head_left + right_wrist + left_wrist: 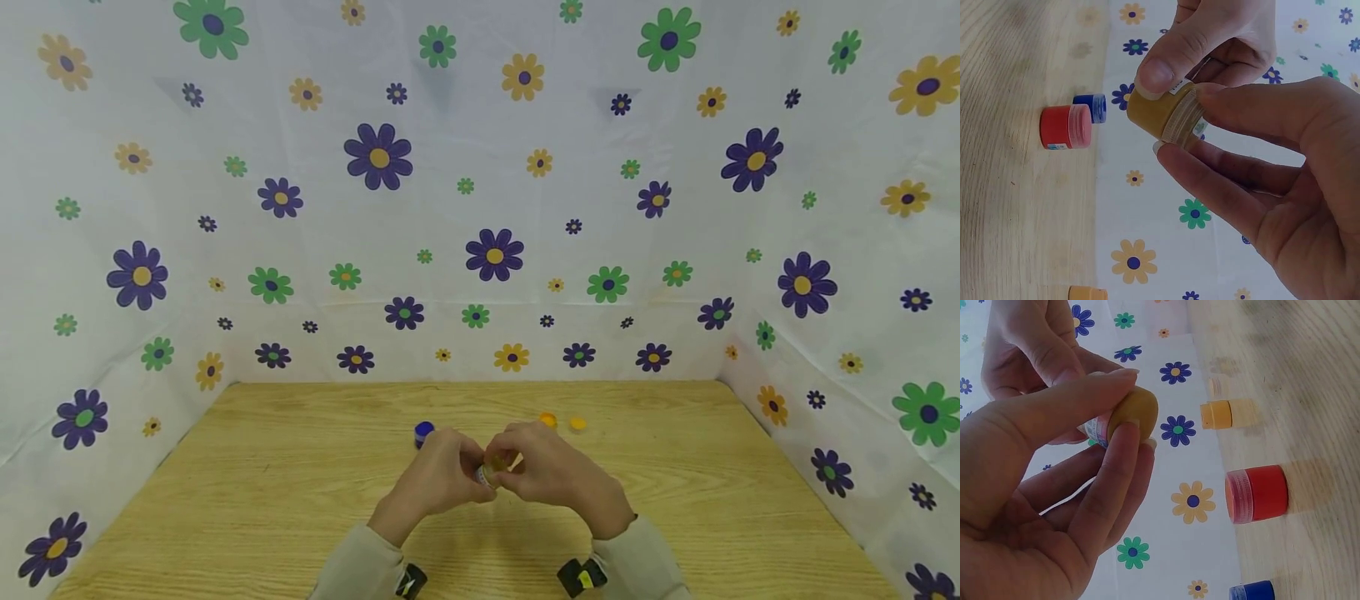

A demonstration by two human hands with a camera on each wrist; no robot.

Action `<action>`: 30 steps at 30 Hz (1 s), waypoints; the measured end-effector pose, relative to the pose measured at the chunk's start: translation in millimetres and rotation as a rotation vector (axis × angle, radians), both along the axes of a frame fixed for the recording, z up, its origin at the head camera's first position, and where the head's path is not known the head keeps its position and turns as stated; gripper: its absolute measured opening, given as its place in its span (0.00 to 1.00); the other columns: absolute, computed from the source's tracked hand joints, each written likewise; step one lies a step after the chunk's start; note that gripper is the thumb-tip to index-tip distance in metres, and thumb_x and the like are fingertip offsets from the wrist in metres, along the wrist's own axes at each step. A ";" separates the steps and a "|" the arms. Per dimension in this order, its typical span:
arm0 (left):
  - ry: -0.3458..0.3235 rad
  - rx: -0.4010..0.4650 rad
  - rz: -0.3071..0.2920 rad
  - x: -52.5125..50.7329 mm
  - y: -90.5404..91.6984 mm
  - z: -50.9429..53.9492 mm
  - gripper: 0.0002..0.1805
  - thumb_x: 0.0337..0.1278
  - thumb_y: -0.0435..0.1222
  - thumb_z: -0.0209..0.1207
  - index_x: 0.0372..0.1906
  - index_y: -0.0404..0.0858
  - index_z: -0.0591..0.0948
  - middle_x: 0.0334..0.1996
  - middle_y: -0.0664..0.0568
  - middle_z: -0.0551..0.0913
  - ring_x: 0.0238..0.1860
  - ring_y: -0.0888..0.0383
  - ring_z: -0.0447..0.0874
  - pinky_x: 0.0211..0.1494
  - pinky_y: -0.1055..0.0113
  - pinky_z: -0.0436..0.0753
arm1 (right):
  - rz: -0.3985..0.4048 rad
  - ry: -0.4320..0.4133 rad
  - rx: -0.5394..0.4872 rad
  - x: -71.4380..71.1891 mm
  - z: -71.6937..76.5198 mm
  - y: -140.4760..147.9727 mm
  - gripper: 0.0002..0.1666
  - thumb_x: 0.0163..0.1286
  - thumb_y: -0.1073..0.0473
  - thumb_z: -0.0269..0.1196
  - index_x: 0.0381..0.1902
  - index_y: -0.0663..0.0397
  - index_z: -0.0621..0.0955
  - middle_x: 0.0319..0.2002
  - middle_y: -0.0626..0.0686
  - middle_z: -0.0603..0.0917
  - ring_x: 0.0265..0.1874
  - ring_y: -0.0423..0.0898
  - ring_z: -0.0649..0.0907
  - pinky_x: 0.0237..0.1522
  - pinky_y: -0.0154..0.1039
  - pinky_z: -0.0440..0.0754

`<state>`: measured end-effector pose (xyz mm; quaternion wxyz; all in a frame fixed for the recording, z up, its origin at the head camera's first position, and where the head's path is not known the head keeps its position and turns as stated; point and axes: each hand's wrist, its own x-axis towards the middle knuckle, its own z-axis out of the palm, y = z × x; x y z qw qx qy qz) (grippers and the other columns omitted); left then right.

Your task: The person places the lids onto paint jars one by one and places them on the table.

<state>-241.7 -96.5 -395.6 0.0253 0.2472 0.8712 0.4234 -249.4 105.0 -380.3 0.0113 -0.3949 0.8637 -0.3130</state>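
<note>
Two pale sleeves (360, 567) enter at 7 and 5 o'clock, each carrying a black wrist unit (411, 581) on its inner side. Held item: one mustard-yellow jar (1141, 409) with a clear ribbed lid (1180, 120). Position: centre of the dial, raised off the surface (300, 467), tilted, lid end toward my right hand (551, 467). My left hand (442, 471), at 9 o'clock from the jar, pinches the body between thumb and fingers; part of a white label (1175, 86) shows beside my thumb. My right hand, at 3 o'clock, pinches the lid between thumb and fingers. I cannot tell whether the lid is fully seated.

Beyond my hands, the wooden surface carries a red jar (1266, 494) with a clear lid, near 12 o'clock, visible in both wrist views. A blue jar (423, 432) stands at 10 o'clock. An orange jar (1217, 415) stands at 1 o'clock, and a flat yellow-orange disc (577, 424) lies near it at 2 o'clock. Farthest, at 12 o'clock, a white flower-printed cloth (435, 217) hangs behind the surface.
</note>
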 end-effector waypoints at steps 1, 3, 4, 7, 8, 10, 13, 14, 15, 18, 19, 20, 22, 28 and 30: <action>0.010 -0.007 0.002 -0.3 0.2 0.0 0.07 0.43 0.29 0.77 0.31 0.37 0.90 0.24 0.52 0.89 0.23 0.63 0.82 0.28 0.71 0.82 | 0.001 0.004 0.003 -0.1 0.3 0.4 0.08 0.68 0.66 0.69 0.45 0.56 0.89 0.41 0.51 0.89 0.40 0.41 0.87 0.42 0.30 0.86; 0.026 -0.018 0.013 -0.9 0.3 0.8 0.07 0.45 0.30 0.76 0.33 0.36 0.90 0.25 0.52 0.89 0.23 0.63 0.82 0.29 0.71 0.82 | 0.004 0.008 -0.004 -0.7 1.7 2.2 0.10 0.70 0.66 0.68 0.48 0.58 0.88 0.44 0.53 0.88 0.42 0.44 0.87 0.43 0.29 0.86; 0.028 -0.022 0.021 -1.1 0.1 1.3 0.08 0.46 0.30 0.76 0.34 0.36 0.90 0.27 0.52 0.89 0.25 0.64 0.82 0.30 0.70 0.82 | 0.004 0.010 -0.011 -0.9 2.8 3.6 0.10 0.70 0.65 0.68 0.49 0.59 0.87 0.45 0.54 0.88 0.43 0.46 0.87 0.43 0.29 0.86; 0.028 -0.021 0.058 -2.5 -1.6 4.0 0.10 0.49 0.30 0.74 0.38 0.35 0.89 0.30 0.50 0.90 0.28 0.63 0.84 0.33 0.69 0.84 | -0.004 0.029 -0.040 -1.4 7.2 9.4 0.13 0.73 0.64 0.65 0.53 0.62 0.84 0.48 0.58 0.87 0.46 0.50 0.88 0.44 0.30 0.87; 0.025 -0.019 0.077 -3.7 -2.4 5.0 0.10 0.49 0.30 0.74 0.39 0.34 0.89 0.31 0.50 0.90 0.29 0.63 0.85 0.34 0.68 0.84 | -0.013 0.037 -0.046 -1.6 8.5 11.8 0.13 0.73 0.64 0.65 0.53 0.62 0.84 0.49 0.59 0.87 0.46 0.51 0.88 0.44 0.31 0.87; 0.023 -0.014 0.118 -7.9 -3.3 6.7 0.12 0.48 0.30 0.75 0.40 0.34 0.88 0.32 0.50 0.90 0.31 0.62 0.85 0.37 0.66 0.86 | -0.033 0.054 -0.046 -2.3 10.4 16.2 0.13 0.74 0.64 0.64 0.54 0.62 0.83 0.50 0.59 0.87 0.46 0.51 0.88 0.45 0.33 0.88; 0.017 -0.014 0.179 -19.9 -3.6 8.2 0.16 0.45 0.30 0.76 0.42 0.32 0.87 0.33 0.50 0.89 0.33 0.60 0.86 0.40 0.62 0.88 | -0.051 0.059 -0.048 -3.9 11.1 21.1 0.14 0.75 0.64 0.63 0.55 0.62 0.83 0.50 0.59 0.87 0.45 0.51 0.88 0.46 0.35 0.88; 0.015 -0.015 0.196 -24.8 -3.4 8.6 0.17 0.44 0.30 0.77 0.42 0.32 0.87 0.33 0.50 0.89 0.33 0.60 0.86 0.42 0.62 0.88 | -0.056 0.058 -0.048 -4.4 10.9 22.0 0.14 0.75 0.64 0.63 0.55 0.61 0.83 0.50 0.58 0.87 0.45 0.50 0.88 0.46 0.35 0.88; 0.012 -0.021 0.210 -30.2 -3.3 8.7 0.17 0.44 0.30 0.77 0.42 0.33 0.87 0.33 0.50 0.89 0.34 0.59 0.86 0.42 0.61 0.88 | -0.058 0.051 -0.051 -4.8 11.0 22.4 0.14 0.74 0.64 0.63 0.55 0.61 0.83 0.50 0.57 0.87 0.45 0.50 0.88 0.46 0.35 0.88; -0.008 -0.043 0.240 -45.3 -3.3 9.4 0.15 0.44 0.29 0.76 0.41 0.34 0.88 0.32 0.50 0.90 0.33 0.60 0.86 0.43 0.61 0.88 | -0.062 0.038 -0.060 -5.6 11.1 23.1 0.14 0.74 0.64 0.64 0.56 0.60 0.84 0.49 0.57 0.87 0.45 0.49 0.88 0.46 0.36 0.89; -0.018 -0.052 0.251 -50.4 -3.3 9.0 0.14 0.43 0.29 0.76 0.39 0.34 0.88 0.32 0.51 0.90 0.32 0.60 0.86 0.43 0.62 0.88 | -0.064 0.032 -0.062 -5.7 11.3 23.1 0.14 0.74 0.64 0.63 0.56 0.60 0.84 0.49 0.57 0.87 0.45 0.49 0.88 0.46 0.37 0.89; -0.032 -0.063 0.263 -55.0 -3.3 8.6 0.13 0.43 0.29 0.76 0.38 0.34 0.88 0.31 0.51 0.90 0.32 0.60 0.85 0.43 0.62 0.88 | -0.065 0.028 -0.064 -5.8 11.5 23.1 0.14 0.74 0.64 0.64 0.56 0.60 0.84 0.49 0.56 0.87 0.45 0.49 0.88 0.46 0.37 0.89; -0.054 -0.078 0.284 -63.9 -3.4 6.0 0.14 0.41 0.28 0.76 0.38 0.33 0.88 0.31 0.50 0.89 0.32 0.59 0.85 0.42 0.62 0.87 | -0.067 0.024 -0.068 -6.0 11.6 23.1 0.14 0.74 0.64 0.64 0.55 0.59 0.84 0.49 0.56 0.88 0.45 0.49 0.88 0.47 0.36 0.88; -0.145 -0.112 0.351 -83.0 -2.8 -7.3 0.15 0.41 0.27 0.77 0.38 0.33 0.87 0.36 0.47 0.88 0.37 0.53 0.81 0.46 0.59 0.85 | -0.072 0.015 -0.070 -7.0 10.1 23.3 0.13 0.74 0.64 0.64 0.54 0.58 0.84 0.48 0.54 0.89 0.43 0.46 0.88 0.46 0.33 0.87; -0.171 -0.135 0.366 -87.2 -2.4 -10.9 0.16 0.42 0.28 0.77 0.40 0.33 0.86 0.39 0.46 0.87 0.39 0.52 0.81 0.49 0.57 0.85 | -0.074 0.014 -0.068 -7.3 9.8 23.4 0.13 0.74 0.64 0.64 0.54 0.58 0.85 0.47 0.54 0.89 0.43 0.45 0.87 0.46 0.32 0.87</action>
